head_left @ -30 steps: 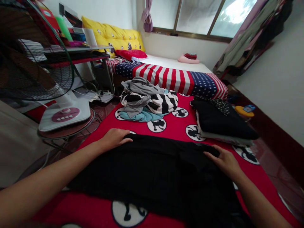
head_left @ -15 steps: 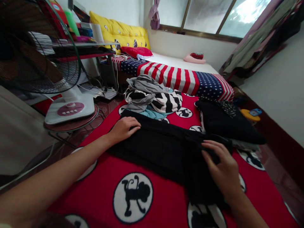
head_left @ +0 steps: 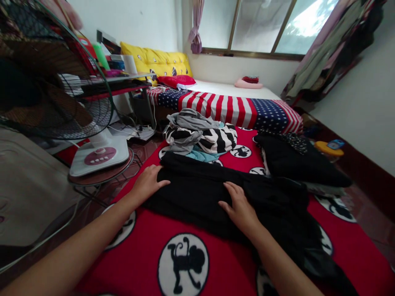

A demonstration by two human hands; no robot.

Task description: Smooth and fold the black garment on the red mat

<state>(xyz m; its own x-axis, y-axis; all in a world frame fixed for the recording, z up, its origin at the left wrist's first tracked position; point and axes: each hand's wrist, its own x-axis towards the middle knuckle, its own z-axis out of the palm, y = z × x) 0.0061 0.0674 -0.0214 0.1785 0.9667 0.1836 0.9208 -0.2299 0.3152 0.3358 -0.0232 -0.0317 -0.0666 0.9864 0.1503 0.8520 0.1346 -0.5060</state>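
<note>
A black garment (head_left: 197,193), which looks like a pair of trousers, lies lengthwise on the red blanket (head_left: 132,263) with its white monkey-print circles. My left hand (head_left: 148,183) rests at the garment's left end, thumb apart from the fingers. On the middle of the cloth lies my right hand (head_left: 240,207), fingers extended and thumb spread. To the right of that hand the garment continues, loosely spread and creased, down to the lower right; my right forearm covers part of it.
Behind the garment is a heap of grey, striped and light-blue clothes (head_left: 200,133). A stack with black cloth (head_left: 302,160) on top sits at the right. At the left a fan (head_left: 95,152) stands on a stool (head_left: 120,168). Beyond is a bed with a flag-pattern sheet (head_left: 225,106).
My right hand has moved left from the garment's right part to its middle. The right part, bunched before, now stretches further toward the lower right. The view has tilted up a little.
</note>
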